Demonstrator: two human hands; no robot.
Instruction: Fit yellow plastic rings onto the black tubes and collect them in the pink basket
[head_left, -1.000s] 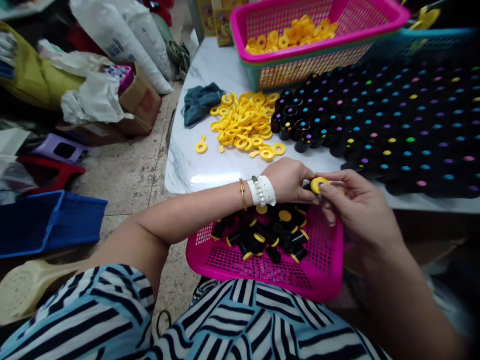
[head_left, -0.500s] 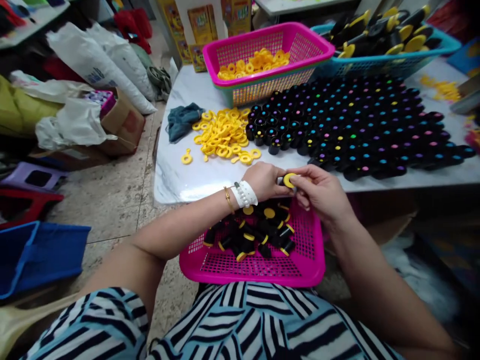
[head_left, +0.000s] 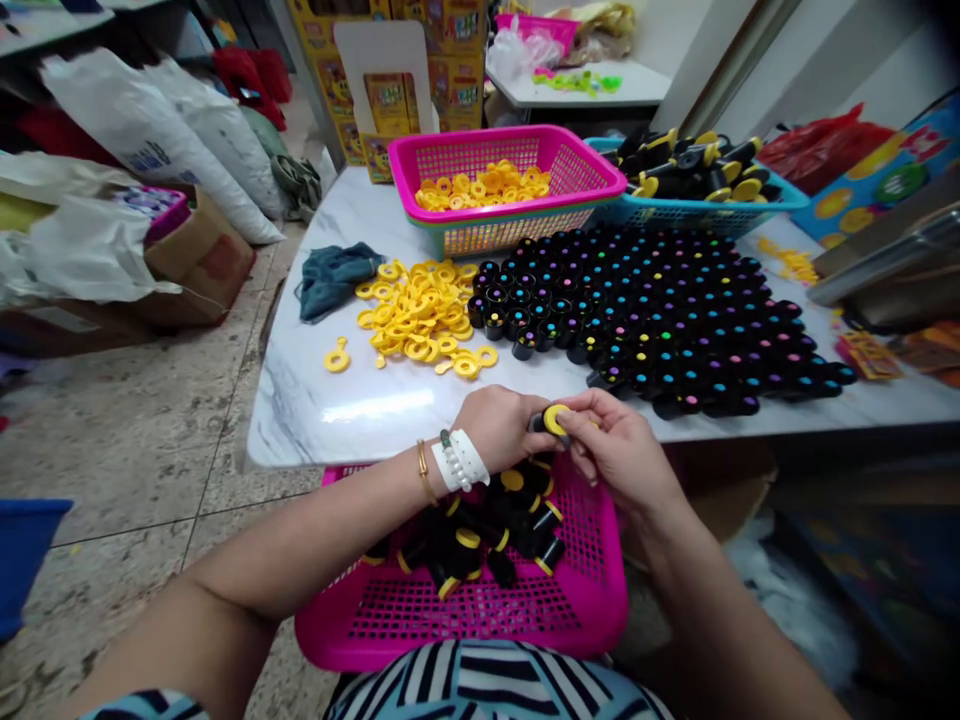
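Beyond the marble-patterned table (head_left: 289, 425), more of the far side now shows than a second ago: the view has swung up and right, so a smaller white table (head_left: 630, 92) stands at the far edge and the blue basket (head_left: 675, 209) of black and yellow pieces is in full sight at far right. At the hands little has changed. Left hand (head_left: 497, 428) and right hand (head_left: 624, 440) are both clamped on one black piece with a yellow top (head_left: 556, 419), the left fingers gripping its dark body and the right thumb against the yellow. It is held just above the far part of the near pink basket (head_left: 592, 570), where other yellow-rimmed black pieces (head_left: 466, 540) lie, so I judge that the same piece is being worked and is not yet released. Left of the black pieces with coloured dots (head_left: 667, 310), the pile of yellow rings (head_left: 421, 312) looks unaltered. As for writing, the yellow boxes (head_left: 459, 95) at far left bear bright printed lettering too small to read, and blue print on a white sack (head_left: 112, 140) is likewise too blurred to make out
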